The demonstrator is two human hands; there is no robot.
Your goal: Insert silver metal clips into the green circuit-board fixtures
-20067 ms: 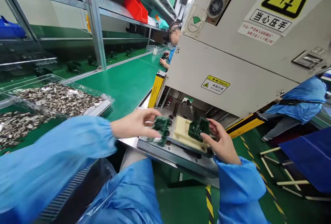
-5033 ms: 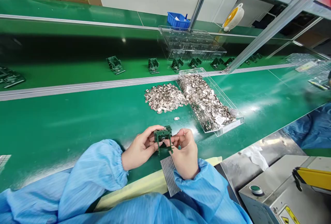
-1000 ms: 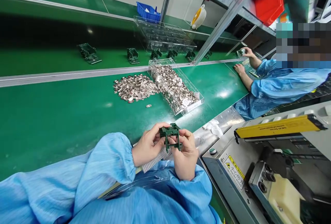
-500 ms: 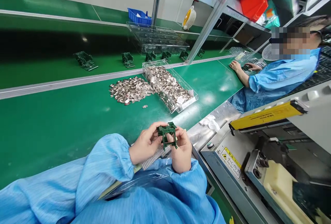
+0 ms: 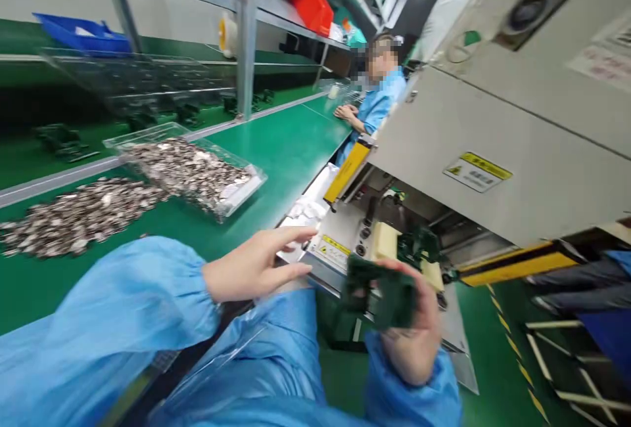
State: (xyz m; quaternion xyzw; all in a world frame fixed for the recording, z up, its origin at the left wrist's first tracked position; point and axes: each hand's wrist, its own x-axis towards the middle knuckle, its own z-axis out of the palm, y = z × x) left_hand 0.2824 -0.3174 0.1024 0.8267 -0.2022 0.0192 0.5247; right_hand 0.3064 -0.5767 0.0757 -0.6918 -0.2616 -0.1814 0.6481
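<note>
My right hand [image 5: 417, 335] grips a dark green plastic frame [image 5: 379, 292] with openings through it, blurred by motion, in front of the machine. My left hand [image 5: 266, 261] is empty, its thumb and fingers apart, over the metal edge of the bench. Another dark green part [image 5: 419, 244] appears in the machine beside a cream-coloured block [image 5: 385, 240]. On the green bench, a clear plastic tray [image 5: 246, 194] holds many small silvery metal pieces, and a heap of the same pieces [image 5: 83, 213] lies to its left.
Yellow bars [image 5: 351, 167] flank the opening of the large grey machine [image 5: 493, 118]. A co-worker [image 5: 382, 102] in blue sits farther along the bench. Several dark green parts [image 5: 62, 141] stand behind the metal rail. A metal post [image 5: 246, 39] rises from the bench.
The view has turned right toward the machine. My left hand has let go of the green plastic frame, and my right hand has carried it rightward toward the machine.
</note>
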